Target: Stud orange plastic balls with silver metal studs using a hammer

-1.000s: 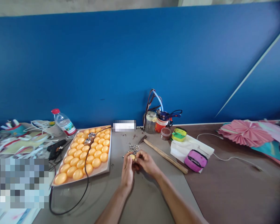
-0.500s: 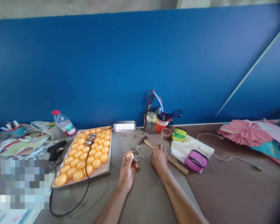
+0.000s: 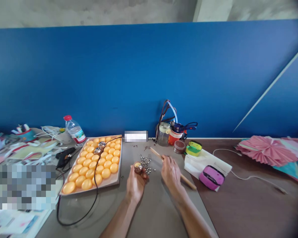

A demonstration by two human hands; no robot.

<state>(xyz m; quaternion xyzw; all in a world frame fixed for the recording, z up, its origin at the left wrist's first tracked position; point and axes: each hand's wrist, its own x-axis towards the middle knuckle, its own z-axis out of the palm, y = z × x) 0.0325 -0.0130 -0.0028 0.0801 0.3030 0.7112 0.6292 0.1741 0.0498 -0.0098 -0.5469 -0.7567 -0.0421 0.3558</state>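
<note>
My left hand [image 3: 135,185] is closed around an orange ball [image 3: 138,167] whose lower side is covered with small shiny metal pieces. Just beyond those fingers lies a loose pile of silver beads [image 3: 146,164] on the grey table. My right hand [image 3: 171,171] is curled over the wooden handle of a hammer [image 3: 188,182], which slants across the table right of the beads. The dark hammer head cannot be made out now. To the left, a tray [image 3: 119,172] holds rows of orange balls [image 3: 106,173] and two silver-covered ones [image 3: 97,150].
A black cable [image 3: 94,195] loops over the tray. Behind stand a clear jar [image 3: 164,135], an orange cup [image 3: 174,138] with tools and a small round tub [image 3: 179,146]. Yellow [image 3: 194,148] and purple [image 3: 212,177] cases lie right; a bottle [image 3: 75,131] stands left.
The view has shifted slightly. The hammer's dark head showed at the far end of the handle before; now bare wood shows there. The ball stays in my left hand, its studded side showing more.
</note>
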